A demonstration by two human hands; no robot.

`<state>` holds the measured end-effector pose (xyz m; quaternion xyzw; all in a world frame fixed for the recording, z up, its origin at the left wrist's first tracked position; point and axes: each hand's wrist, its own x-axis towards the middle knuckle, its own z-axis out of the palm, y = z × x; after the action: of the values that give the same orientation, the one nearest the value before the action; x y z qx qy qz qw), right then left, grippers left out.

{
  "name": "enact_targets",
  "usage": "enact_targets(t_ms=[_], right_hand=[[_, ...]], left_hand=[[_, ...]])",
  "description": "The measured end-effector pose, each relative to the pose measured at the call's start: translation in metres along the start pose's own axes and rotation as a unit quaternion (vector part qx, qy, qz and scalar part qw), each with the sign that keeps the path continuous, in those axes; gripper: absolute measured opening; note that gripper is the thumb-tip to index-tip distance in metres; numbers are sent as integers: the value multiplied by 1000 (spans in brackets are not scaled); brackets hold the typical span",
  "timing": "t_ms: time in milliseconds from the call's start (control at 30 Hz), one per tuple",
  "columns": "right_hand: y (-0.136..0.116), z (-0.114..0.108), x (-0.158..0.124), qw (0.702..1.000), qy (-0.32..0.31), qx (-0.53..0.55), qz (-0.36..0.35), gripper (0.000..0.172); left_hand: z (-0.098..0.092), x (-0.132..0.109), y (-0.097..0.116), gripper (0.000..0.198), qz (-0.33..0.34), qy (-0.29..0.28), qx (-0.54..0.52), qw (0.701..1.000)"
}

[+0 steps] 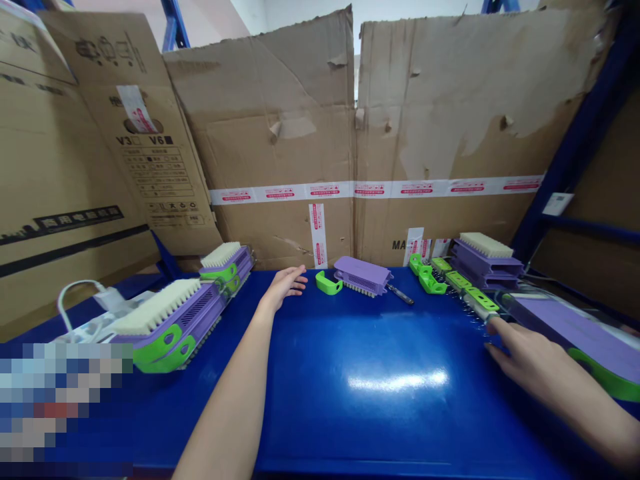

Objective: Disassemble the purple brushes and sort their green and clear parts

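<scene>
Nearest me, a purple brush point(565, 327) hemmed in the outer side of the right hand point(533, 357). That hand's fingers were at the near end of a row of green-topped bristle strips point(481, 299); whether they pinched the closest strip or merely touched it, I couldn't tell. The row's long axis ran away and leftward from them. The left hand point(286, 285) (much farther from the strips) hung loosely spread, just left of a green clip point(327, 287). Beyond the row stood a purple stack point(483, 267), with cardboard point(280, 153) behind.
</scene>
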<state>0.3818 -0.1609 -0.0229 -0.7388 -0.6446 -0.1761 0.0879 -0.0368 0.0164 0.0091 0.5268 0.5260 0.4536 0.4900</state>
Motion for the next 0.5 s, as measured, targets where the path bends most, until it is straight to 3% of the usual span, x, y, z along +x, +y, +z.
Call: enact_targets(t_ms=[100, 200, 333, 500], right_hand=[[-1, -1, 8, 999, -40, 7, -21, 15], [-4, -8, 15, 999, -43, -4, 3, 14], [-11, -18, 21, 998, -55, -35, 16, 12], [-19, -25, 22, 995, -53, -73, 30, 15]], left_hand=[[0, -1, 1, 50, 0, 0, 6, 1000], [2, -1, 2, 48, 2, 4, 22, 1000], [9, 2, 1, 38, 26, 15, 127, 991], [21, 8, -5, 35, 136, -21, 341, 930]])
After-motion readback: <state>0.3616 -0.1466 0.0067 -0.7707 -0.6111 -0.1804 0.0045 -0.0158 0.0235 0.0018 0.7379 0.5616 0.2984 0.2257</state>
